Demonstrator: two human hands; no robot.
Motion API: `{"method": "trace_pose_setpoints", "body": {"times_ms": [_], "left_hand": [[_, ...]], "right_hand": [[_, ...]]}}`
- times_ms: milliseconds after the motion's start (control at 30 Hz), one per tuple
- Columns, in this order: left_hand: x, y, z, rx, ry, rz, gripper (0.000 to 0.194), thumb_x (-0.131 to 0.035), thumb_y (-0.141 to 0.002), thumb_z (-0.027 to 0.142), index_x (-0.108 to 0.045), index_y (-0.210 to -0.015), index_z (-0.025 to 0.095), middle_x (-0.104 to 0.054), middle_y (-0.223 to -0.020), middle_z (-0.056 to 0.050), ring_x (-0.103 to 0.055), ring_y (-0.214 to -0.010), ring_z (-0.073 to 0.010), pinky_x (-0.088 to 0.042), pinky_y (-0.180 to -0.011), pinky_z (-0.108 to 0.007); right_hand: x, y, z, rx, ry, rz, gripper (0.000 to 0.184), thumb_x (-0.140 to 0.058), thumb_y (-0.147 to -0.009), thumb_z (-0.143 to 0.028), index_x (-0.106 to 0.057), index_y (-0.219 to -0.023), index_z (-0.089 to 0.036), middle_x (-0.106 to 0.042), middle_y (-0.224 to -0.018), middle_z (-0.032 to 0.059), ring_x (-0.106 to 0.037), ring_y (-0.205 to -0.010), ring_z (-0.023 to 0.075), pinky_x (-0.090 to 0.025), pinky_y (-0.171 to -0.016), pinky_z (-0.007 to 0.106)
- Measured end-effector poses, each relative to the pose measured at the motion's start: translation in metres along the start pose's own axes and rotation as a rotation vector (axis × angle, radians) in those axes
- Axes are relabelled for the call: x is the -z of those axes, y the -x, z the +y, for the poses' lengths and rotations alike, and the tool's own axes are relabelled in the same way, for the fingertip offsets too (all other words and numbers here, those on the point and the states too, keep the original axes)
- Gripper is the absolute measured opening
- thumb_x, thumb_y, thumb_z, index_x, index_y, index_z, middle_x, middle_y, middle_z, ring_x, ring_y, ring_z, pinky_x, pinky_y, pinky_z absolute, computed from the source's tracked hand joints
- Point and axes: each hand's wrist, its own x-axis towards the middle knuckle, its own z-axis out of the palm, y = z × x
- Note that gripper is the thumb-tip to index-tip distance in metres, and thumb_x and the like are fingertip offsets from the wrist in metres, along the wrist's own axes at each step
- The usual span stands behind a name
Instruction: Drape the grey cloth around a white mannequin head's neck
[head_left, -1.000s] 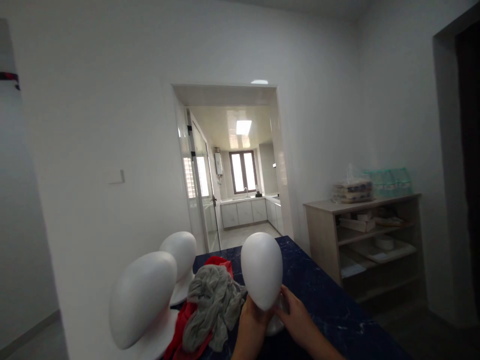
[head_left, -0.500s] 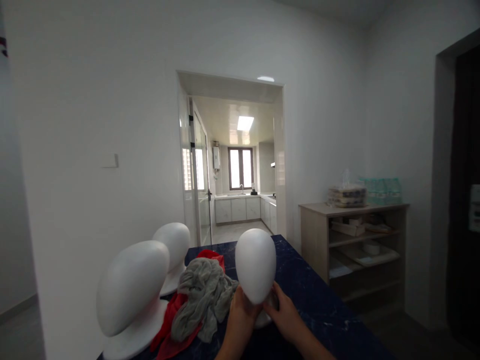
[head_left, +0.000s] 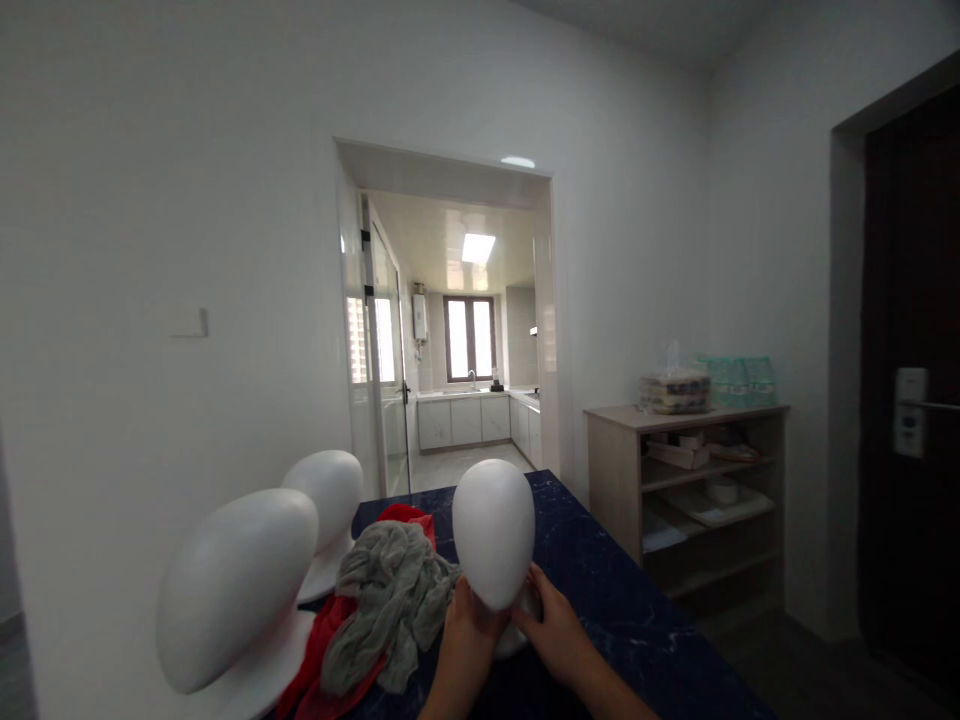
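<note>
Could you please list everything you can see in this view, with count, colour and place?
Mannequin heads: 3, white; one held at table centre, two at left by the wall.
Grey cloth: 1, heaped left of the held head.
Red cloth: 1, under the grey cloth.
Table: 1, dark blue marbled.
Shelf unit: 1, light wood, right wall, packs on top.
Door: 1, dark, far right.
Kitchen: through the doorway, white cabinets.
Left hand: grips the held head's neck.
Right hand: grips it opposite.
</note>
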Motion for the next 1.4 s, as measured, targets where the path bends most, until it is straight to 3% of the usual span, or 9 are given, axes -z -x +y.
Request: {"method": "trace_pose_setpoints", "body": {"times_ms": [333, 967, 1400], "left_hand": [[0.0015, 0.0007, 0.0048, -0.027, -0.037, -0.02, 0.068, -0.081, -0.076, 0.045, -0.056, -0.133, 0.017, -0.069, -0.132, -0.016, -0.064, -0.126, -0.0364, -0.047, -0.111, -0.052], [0.0012, 0.0009, 0.0018, -0.044, -0.02, -0.052, 0.078, -0.082, -0.076, 0.048, -0.051, -0.141, 0.019, -0.067, -0.138, -0.015, -0.062, -0.129, -0.0347, -0.047, -0.112, -0.048], [0.0023, 0.0022, 0.0064, -0.017, -0.062, -0.035, 0.074, -0.082, -0.073, 0.048, -0.054, -0.135, 0.018, -0.068, -0.136, -0.017, -0.063, -0.129, -0.0366, -0.047, -0.111, -0.049]], "right_hand": [[-0.001, -0.0014, 0.0074, -0.012, -0.01, -0.006, 0.072, -0.067, -0.083, -0.02, -0.048, -0.152, -0.024, -0.062, -0.15, 0.0099, -0.055, -0.141, 0.0258, -0.038, -0.122, 0.046], [-0.0015, -0.0007, 0.0041, -0.028, -0.056, -0.002, 0.065, -0.068, -0.082, -0.02, -0.053, -0.145, -0.023, -0.064, -0.148, 0.0103, -0.058, -0.139, 0.0272, -0.041, -0.121, 0.048], [-0.0013, -0.0005, 0.0018, -0.033, -0.047, -0.028, 0.065, -0.066, -0.083, -0.02, -0.052, -0.146, -0.023, -0.062, -0.151, 0.0093, -0.055, -0.142, 0.0249, -0.039, -0.123, 0.045]]}}
